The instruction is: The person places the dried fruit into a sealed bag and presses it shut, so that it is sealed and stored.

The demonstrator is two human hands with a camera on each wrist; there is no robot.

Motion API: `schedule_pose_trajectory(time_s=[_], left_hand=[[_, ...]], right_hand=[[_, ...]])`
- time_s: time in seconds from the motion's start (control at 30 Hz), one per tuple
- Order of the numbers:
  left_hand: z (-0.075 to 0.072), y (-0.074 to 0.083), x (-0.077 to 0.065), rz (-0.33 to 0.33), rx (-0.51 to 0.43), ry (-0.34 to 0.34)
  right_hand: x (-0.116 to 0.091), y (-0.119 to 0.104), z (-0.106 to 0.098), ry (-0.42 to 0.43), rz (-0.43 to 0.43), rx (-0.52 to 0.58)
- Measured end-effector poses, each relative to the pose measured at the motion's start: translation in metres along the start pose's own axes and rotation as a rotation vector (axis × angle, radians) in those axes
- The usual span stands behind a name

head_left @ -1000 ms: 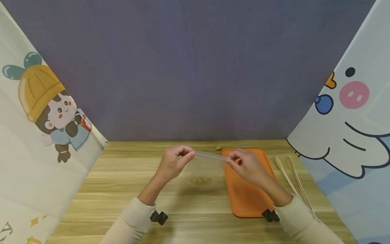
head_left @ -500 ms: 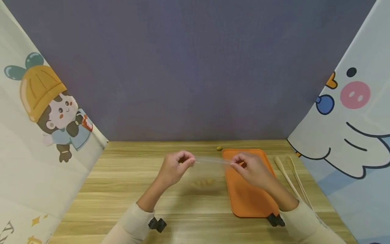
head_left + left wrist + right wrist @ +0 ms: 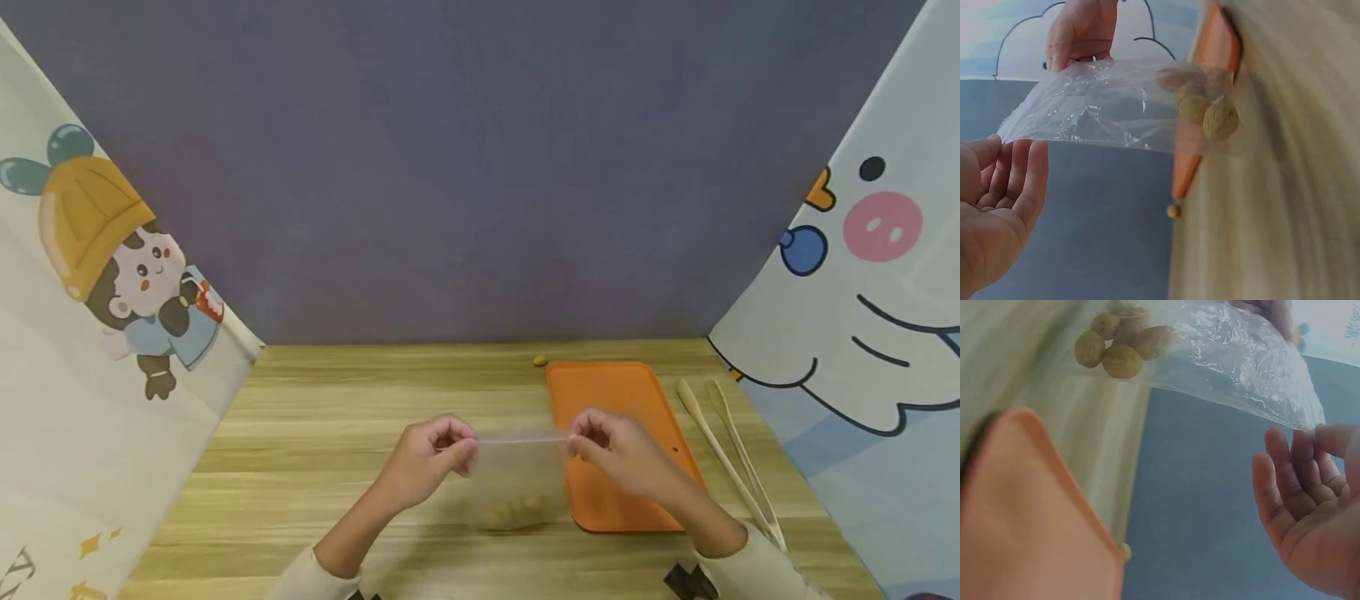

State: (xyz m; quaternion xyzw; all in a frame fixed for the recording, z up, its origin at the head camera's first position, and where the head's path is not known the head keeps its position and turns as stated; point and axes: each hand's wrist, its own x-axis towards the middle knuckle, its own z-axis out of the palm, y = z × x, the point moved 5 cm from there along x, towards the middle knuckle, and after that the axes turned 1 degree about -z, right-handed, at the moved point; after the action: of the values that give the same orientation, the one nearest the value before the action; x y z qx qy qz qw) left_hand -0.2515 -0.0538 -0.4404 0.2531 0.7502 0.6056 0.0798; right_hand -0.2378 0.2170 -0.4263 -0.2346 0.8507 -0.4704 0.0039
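Observation:
A clear plastic bag hangs between my two hands over the table. My left hand pinches one top corner between thumb and fingers. At the opposite top corner, my right hand pinches the bag the same way. Several walnuts lie bunched at the bag's bottom, and the same walnuts show through the plastic in the right wrist view. In the head view the bag's top edge runs nearly level, and the walnuts look blurred. Whether the bag's mouth is sealed I cannot tell.
An orange tray lies partly under my right hand and forearm. A single small yellowish-brown nut sits by its far left corner. Wooden tongs lie right of the tray. A dark wall rises behind the wooden table.
Both hands have come down and nearer to me with the bag, and the walnuts have moved down with it. The tray, loose nut and tongs stay in place.

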Motion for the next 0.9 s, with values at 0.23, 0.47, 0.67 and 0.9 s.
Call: schedule_pose_trajectory(time_s=[0.23, 0.47, 0.67, 0.9], left_hand=[[-0.006, -0.027, 0.006, -0.057, -0.015, 0.046], [-0.018, -0.051, 0.028, -0.100, 0.032, 0.131], [-0.024, -0.067, 0.049, -0.158, 0.121, 0.173], [-0.023, -0.101, 0.070, -0.197, 0.333, 0.159]], right_hand=[[0.007, 0.013, 0.015, 0.031, 0.000, -0.010], [0.032, 0.030, 0.017, 0.079, 0.069, -0.085], [0.056, 0.056, 0.021, 0.091, 0.136, -0.159], [0.076, 0.089, 0.029, 0.086, 0.160, -0.302]])
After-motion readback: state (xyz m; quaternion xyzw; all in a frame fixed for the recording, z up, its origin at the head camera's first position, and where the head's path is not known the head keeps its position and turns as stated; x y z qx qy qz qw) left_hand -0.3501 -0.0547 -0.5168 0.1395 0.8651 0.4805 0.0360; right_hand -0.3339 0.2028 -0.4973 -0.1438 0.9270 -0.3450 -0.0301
